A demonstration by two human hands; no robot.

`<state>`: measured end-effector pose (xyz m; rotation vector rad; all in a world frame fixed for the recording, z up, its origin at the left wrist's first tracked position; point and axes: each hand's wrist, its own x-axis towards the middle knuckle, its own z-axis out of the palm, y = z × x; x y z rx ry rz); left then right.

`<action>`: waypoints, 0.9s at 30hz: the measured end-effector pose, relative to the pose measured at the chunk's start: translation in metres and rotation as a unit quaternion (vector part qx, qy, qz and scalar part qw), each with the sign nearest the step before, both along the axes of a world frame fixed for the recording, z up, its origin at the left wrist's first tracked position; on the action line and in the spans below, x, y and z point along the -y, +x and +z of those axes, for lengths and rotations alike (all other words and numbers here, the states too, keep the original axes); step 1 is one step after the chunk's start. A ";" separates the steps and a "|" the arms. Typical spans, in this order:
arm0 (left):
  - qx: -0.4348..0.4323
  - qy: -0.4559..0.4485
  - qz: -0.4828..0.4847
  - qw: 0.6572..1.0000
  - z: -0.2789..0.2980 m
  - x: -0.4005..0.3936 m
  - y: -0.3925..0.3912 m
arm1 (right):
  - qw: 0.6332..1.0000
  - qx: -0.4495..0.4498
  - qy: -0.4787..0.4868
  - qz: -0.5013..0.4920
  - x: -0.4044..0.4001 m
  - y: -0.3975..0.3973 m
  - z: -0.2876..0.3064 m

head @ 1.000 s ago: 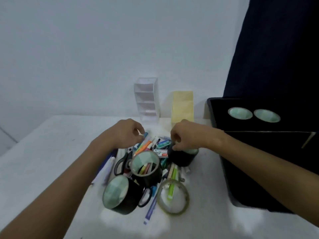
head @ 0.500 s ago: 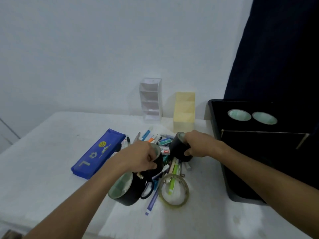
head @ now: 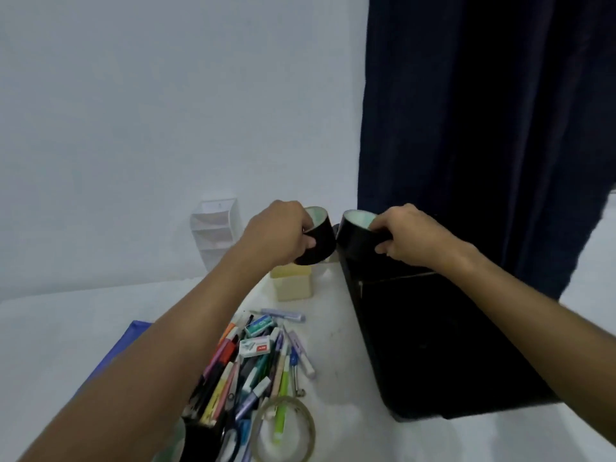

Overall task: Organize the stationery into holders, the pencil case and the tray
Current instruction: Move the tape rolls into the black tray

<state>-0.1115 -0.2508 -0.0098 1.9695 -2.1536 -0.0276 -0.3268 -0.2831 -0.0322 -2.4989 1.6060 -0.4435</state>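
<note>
My left hand (head: pixel 281 233) grips a black tape roll (head: pixel 319 243) with a pale inner core, held in the air above the yellow holder (head: pixel 293 283). My right hand (head: pixel 405 235) grips a second black tape roll (head: pixel 355 235) over the far left corner of the black tray (head: pixel 433 335). The two rolls hang side by side, almost touching. Below my left forearm lies a pile of pens and markers (head: pixel 253 365) with small staple boxes (head: pixel 255 347). The blue pencil case (head: pixel 115 356) shows partly under my left arm.
A white tiered holder (head: pixel 215 228) stands against the wall behind the yellow one. A clear tape roll (head: pixel 283 428) and another black tape roll (head: pixel 200 441) lie at the near end of the pile, with scissors (head: pixel 231 440) between them. A dark curtain (head: pixel 483 128) hangs behind the tray.
Both hands have lifted a black tape roll each off the pile and carried them up and to the right, toward the tray. The view has tilted and shifted right.
</note>
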 end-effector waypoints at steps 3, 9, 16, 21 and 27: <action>0.005 -0.006 -0.038 0.999 0.003 0.032 -0.037 | 0.999 0.002 0.002 -0.036 0.024 -0.037 0.004; 0.031 -0.004 -0.096 0.995 -0.016 0.078 -0.085 | 0.997 -0.018 0.034 -0.068 0.055 -0.081 -0.007; 0.066 0.051 -0.145 0.986 -0.060 0.105 -0.088 | 0.992 -0.012 0.112 -0.064 0.072 -0.089 -0.040; 0.063 0.096 -0.173 0.978 -0.075 0.115 -0.086 | 0.983 -0.019 0.161 -0.085 0.082 -0.088 -0.051; 0.081 0.118 -0.189 0.971 -0.088 0.121 -0.090 | 0.974 -0.058 0.198 -0.097 0.084 -0.090 -0.059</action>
